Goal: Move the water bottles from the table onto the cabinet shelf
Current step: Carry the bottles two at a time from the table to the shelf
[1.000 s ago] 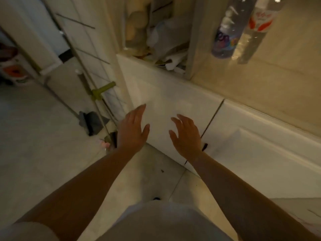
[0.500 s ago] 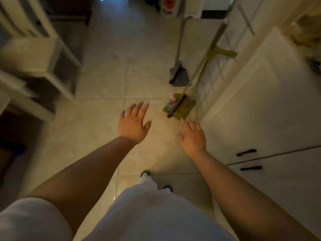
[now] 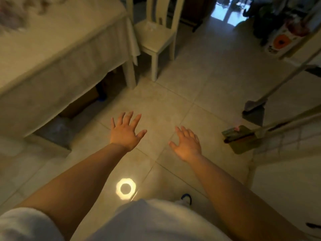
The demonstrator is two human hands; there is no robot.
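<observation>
Both hands hang over the tiled floor (image 3: pixel 199 80), palms down, fingers spread wide, holding nothing: the left hand (image 3: pixel 126 132) and, just beside it, the right hand (image 3: pixel 187 145). Up and left of the left hand stands the cloth-covered worktop (image 3: pixel 57 49); any water bottles on it are too blurred to make out. A pale chair (image 3: pixel 156 37) stands beyond.

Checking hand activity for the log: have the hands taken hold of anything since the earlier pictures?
No. The left hand and right hand stay open and empty over the floor tiles, right of the table; only the view turned.
</observation>
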